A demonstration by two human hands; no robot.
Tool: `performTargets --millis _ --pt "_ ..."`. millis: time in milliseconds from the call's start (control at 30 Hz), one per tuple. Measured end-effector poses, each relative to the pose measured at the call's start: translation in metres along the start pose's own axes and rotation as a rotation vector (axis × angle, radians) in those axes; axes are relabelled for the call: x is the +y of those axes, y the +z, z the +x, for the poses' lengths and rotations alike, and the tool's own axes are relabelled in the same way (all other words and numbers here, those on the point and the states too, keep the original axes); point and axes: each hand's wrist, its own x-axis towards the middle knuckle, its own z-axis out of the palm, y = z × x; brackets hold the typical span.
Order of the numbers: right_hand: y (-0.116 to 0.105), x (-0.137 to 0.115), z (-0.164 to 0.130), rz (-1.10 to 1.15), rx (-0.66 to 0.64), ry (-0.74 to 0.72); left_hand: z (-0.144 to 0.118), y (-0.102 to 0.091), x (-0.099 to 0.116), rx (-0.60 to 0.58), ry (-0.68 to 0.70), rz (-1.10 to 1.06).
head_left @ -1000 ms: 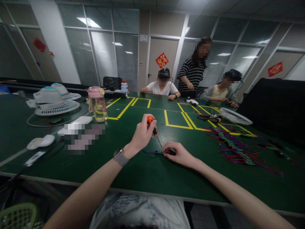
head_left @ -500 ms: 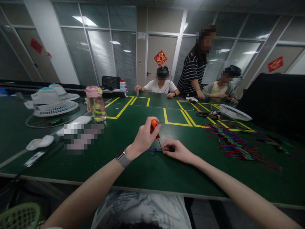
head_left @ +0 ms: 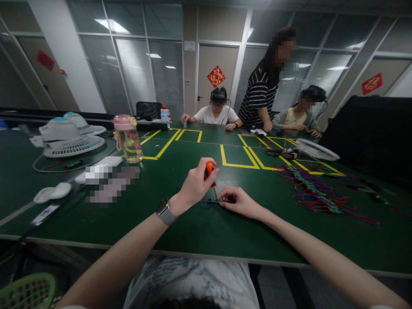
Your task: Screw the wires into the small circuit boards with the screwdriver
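My left hand (head_left: pixel 195 185) grips a small screwdriver with an orange handle (head_left: pixel 210 170), held nearly upright with its thin shaft pointing down. Its tip meets a small flat part with coloured wires (head_left: pixel 213 201) lying on the green table (head_left: pixel 199 227). My right hand (head_left: pixel 240 201) presses that part flat against the table from the right, fingers covering its end. A watch sits on my left wrist.
White fan parts (head_left: pixel 69 139) and a pink-lidded bottle (head_left: pixel 127 138) stand at the left. A heap of coloured wires (head_left: pixel 317 193) lies at the right, with a fan grille (head_left: pixel 317 150) behind it. Three other people are at the table's far side. Yellow tape outlines mark the middle.
My left hand with the screwdriver has shifted slightly right and stands more upright over the part. The standing person at the far side has leaned in over the table.
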Motion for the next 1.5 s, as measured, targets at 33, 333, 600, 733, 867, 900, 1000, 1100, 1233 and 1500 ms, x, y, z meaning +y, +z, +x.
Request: performTargets --millis 33,333,600,733,867,900,1000,1100,1233,1500 --pt "0.0 0.0 0.0 0.004 -0.001 0.002 0.0 0.0 0.0 -0.002 0.008 0.011" --pt "0.003 -0.001 0.001 -0.035 0.021 0.0 0.003 0.003 0.012 0.05 0.114 0.062" --pt "0.007 -0.001 0.003 -0.118 0.061 -0.05 0.009 0.003 0.024 -0.017 0.088 -0.091" --pt "0.008 -0.001 0.003 -0.111 0.073 -0.07 0.015 -0.001 0.026 -0.168 0.043 -0.269" --pt "0.009 0.0 0.003 -0.088 0.082 -0.083 0.021 -0.002 0.026 -0.213 0.025 -0.279" --pt "0.009 0.001 0.003 -0.085 0.084 -0.083 0.022 -0.001 0.026 -0.216 0.029 -0.256" --pt "0.009 0.002 0.003 -0.08 0.084 -0.07 0.023 -0.001 0.026 -0.256 0.055 -0.189" --pt "0.009 0.002 0.003 -0.066 0.08 -0.048 0.026 0.001 0.023 -0.329 0.059 -0.2" --pt "0.009 0.001 0.003 -0.017 0.069 -0.035 0.03 0.001 0.014 -0.364 -0.019 -0.325" --pt "0.007 0.003 0.004 -0.065 0.054 -0.007 0.022 -0.003 0.002 -0.041 -0.101 -0.459"
